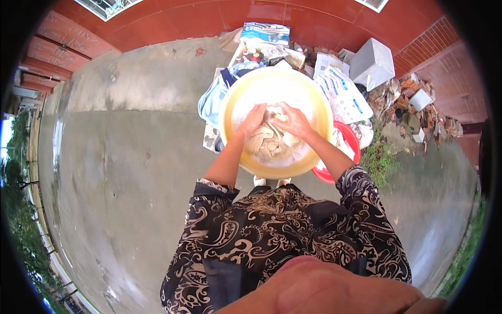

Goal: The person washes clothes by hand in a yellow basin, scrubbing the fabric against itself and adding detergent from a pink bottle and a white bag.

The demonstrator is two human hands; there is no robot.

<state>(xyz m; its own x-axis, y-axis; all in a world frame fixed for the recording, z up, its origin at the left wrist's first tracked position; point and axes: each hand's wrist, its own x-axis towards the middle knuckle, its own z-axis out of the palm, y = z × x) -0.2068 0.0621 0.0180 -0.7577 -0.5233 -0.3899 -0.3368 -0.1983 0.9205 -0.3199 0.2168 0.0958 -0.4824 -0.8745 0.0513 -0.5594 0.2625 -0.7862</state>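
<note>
A wide yellow basin [282, 171] stands in front of me with sudsy water in it. A wet beige cloth [265, 144] lies bunched in the water. My left hand [253, 120] grips the cloth from the left, its fingers curled inward. From the right, my right hand [293, 122] is closed on the cloth's upper part, with the thumb toward me. The two hands are close together near the basin's middle. Bright glare washes out the far half of the basin and part of the fingertips.
A red basin [353, 138] with pale cloth sits at the right, partly under the yellow one. Light blue clothing [210, 102] hangs at the left. Behind are white printed sacks [345, 99], a white foam box [372, 64], a blue-white carton [265, 33] and brick rubble [410, 89].
</note>
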